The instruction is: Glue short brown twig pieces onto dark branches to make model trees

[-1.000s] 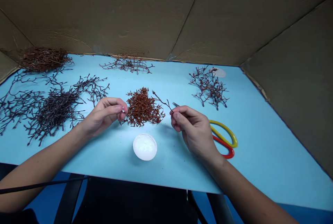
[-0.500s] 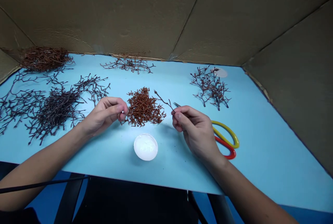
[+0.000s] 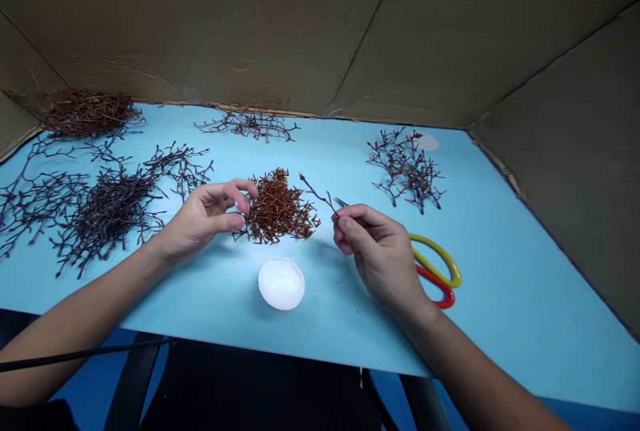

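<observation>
Knobbly twig [image 3: 319,196] is pinched by the right hand [image 3: 377,251]; the left hand [image 3: 207,216] gapes loosely beside spiky brown bits [image 3: 280,207].

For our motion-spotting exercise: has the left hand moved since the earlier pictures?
Yes: judged against the brown pile, the left hand has opened, fingertips farther right and thumb lower in view.

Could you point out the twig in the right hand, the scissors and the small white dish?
Twig [image 3: 319,195]: head view, middle of its stem.
Scissors [image 3: 455,273]: head view, yellow handle loop.
Small white dish [image 3: 281,307]: head view, near rim.
</observation>
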`<state>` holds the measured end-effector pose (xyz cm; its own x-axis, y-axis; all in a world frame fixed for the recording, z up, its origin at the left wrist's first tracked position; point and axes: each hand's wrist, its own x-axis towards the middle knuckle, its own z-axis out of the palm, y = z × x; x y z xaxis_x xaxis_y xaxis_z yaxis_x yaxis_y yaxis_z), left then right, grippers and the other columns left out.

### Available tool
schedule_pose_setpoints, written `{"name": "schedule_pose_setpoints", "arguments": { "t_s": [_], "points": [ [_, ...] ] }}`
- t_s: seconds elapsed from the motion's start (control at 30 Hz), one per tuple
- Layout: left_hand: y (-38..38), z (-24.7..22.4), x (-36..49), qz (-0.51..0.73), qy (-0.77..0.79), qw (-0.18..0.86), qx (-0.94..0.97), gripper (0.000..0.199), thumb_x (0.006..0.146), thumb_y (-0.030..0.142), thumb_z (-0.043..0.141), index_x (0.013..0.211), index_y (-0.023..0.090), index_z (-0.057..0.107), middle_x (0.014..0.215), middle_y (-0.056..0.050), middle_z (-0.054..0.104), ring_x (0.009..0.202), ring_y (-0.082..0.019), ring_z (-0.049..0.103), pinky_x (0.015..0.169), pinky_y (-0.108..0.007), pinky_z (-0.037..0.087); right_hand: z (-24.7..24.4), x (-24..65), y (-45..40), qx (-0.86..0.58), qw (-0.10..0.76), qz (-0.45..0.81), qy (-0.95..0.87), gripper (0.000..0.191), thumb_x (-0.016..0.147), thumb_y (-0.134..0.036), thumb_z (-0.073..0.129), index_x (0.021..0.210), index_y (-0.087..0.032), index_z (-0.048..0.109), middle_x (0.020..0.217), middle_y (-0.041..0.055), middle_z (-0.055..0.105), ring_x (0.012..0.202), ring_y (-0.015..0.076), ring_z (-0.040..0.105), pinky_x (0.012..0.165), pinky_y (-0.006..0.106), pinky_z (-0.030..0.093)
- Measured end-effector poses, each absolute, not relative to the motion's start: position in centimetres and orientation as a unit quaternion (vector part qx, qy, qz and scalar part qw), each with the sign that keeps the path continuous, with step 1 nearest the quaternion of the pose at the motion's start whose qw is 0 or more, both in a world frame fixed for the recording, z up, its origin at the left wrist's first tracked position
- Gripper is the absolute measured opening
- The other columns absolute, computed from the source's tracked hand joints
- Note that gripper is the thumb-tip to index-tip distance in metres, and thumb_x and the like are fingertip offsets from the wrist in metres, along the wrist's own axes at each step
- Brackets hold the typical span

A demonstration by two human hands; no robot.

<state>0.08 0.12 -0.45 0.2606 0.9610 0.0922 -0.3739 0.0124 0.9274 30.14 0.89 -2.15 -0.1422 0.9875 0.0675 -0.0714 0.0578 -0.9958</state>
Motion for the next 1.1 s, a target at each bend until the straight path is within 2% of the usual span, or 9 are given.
{"name": "schedule_pose_setpoints", "arguments": {
  "t_s": [0.1, 0.27, 0.5, 0.6, 0.73, 0.8, 0.9, 1.0, 1.1],
  "points": [
    [0.11, -0.42, 0.13, 0.525, 0.324, 0.638, 0.461, 0.023, 0.074, 0.032, 0.1, 0.077, 0.019, 0.081, 0.107, -0.009, 0.067, 0.085, -0.014, 0.056, 0.065, -0.022, 0.048, -2.17, 30.14, 0.91, -0.433, 0.493, 0.532, -0.535, 0.022, 0.093, -0.043, 0.084, 0.09, -0.022, 0.077, 0.073, -0.0008, 0.065, 0.059, 0.012, 0.055, 0.053, 0.026, 0.042],
    [0.0, -0.28, 0.11, 0.518, 0.346, 0.625, 0.471, 0.029, 0.09, 0.046, 0.087, 0.08, 0.018, 0.085, 0.105, -0.012, 0.068, 0.087, -0.015, 0.057, 0.065, -0.023, 0.047, -1.91, 30.02, 0.84, -0.44, 0.494, 0.53, -0.53, 0.024, 0.092, -0.045, 0.085, 0.09, -0.022, 0.077, 0.073, -0.0008, 0.065, 0.059, 0.0123, 0.054, 0.053, 0.027, 0.041],
    [0.12, -0.27, 0.27, 0.518, 0.34, 0.607, 0.498, 0.015, 0.074, 0.022, 0.098, 0.082, 0.022, 0.086, 0.1, -0.009, 0.071, 0.103, -0.019, 0.062, 0.073, -0.022, 0.049, -1.64, 29.93, 0.88, -0.443, 0.494, 0.533, -0.524, 0.023, 0.091, -0.043, 0.086, 0.089, -0.022, 0.077, 0.071, -0.0015, 0.064, 0.058, 0.0117, 0.054, 0.054, 0.026, 0.041],
    [0.17, -0.29, 0.23, 0.514, 0.326, 0.622, 0.493, 0.02, 0.071, 0.024, 0.1, 0.077, 0.02, 0.081, 0.099, -0.006, 0.07, 0.087, -0.014, 0.06, 0.071, -0.023, 0.048, -1.73, 29.96, 0.91, -0.444, 0.494, 0.531, -0.526, 0.024, 0.091, -0.044, 0.086, 0.089, -0.022, 0.077, 0.07, -0.0013, 0.064, 0.058, 0.012, 0.054, 0.054, 0.027, 0.042],
    [0.09, -0.09, 0.09, 0.504, 0.328, 0.628, 0.494, 0.036, 0.086, 0.047, 0.09, 0.07, 0.017, 0.077, 0.096, -0.007, 0.069, 0.071, -0.01, 0.054, 0.064, -0.025, 0.045, -1.78, 29.99, 0.89, -0.448, 0.493, 0.525, -0.53, 0.024, 0.091, -0.045, 0.085, 0.09, -0.022, 0.076, 0.072, -0.0006, 0.065, 0.059, 0.0129, 0.054, 0.054, 0.028, 0.043],
    [0.05, -0.03, 0.03, 0.493, 0.34, 0.618, 0.509, 0.039, 0.092, 0.05, 0.084, 0.071, 0.017, 0.08, 0.097, -0.009, 0.069, 0.074, -0.012, 0.055, 0.064, -0.026, 0.045, -1.75, 29.99, 0.87, -0.447, 0.494, 0.523, -0.531, 0.024, 0.091, -0.045, 0.085, 0.089, -0.023, 0.076, 0.072, -0.0009, 0.064, 0.059, 0.0128, 0.054, 0.054, 0.027, 0.043],
    [0.05, -0.18, 0.03, 0.489, 0.357, 0.605, 0.518, 0.026, 0.094, 0.044, 0.083, 0.084, 0.02, 0.087, 0.111, -0.012, 0.073, 0.082, -0.014, 0.059, 0.064, -0.025, 0.046, -1.69, 29.99, 0.86, -0.445, 0.495, 0.523, -0.532, 0.023, 0.091, -0.044, 0.085, 0.089, -0.023, 0.076, 0.071, -0.0013, 0.064, 0.059, 0.0126, 0.054, 0.054, 0.027, 0.043],
    [0.13, -0.47, 0.12, 0.503, 0.361, 0.589, 0.519, 0.011, 0.087, 0.033, 0.09, 0.095, 0.025, 0.089, 0.118, -0.011, 0.075, 0.094, -0.018, 0.064, 0.068, -0.026, 0.049, -1.7, 30.0, 0.89, -0.446, 0.495, 0.524, -0.53, 0.023, 0.091, -0.044, 0.085, 0.089, -0.023, 0.076, 0.071, -0.0014, 0.064, 0.059, 0.0126, 0.054, 0.054, 0.028, 0.042],
    [0.15, -0.61, 0.12, 0.513, 0.356, 0.582, 0.521, 0.014, 0.078, 0.03, 0.097, 0.085, 0.024, 0.087, 0.108, -0.01, 0.076, 0.103, -0.021, 0.065, 0.076, -0.028, 0.051, -1.78, 30.02, 0.92, -0.443, 0.496, 0.526, -0.53, 0.021, 0.092, -0.042, 0.084, 0.089, -0.023, 0.077, 0.071, -0.0014, 0.064, 0.059, 0.0124, 0.054, 0.054, 0.027, 0.042]
  ]
}}
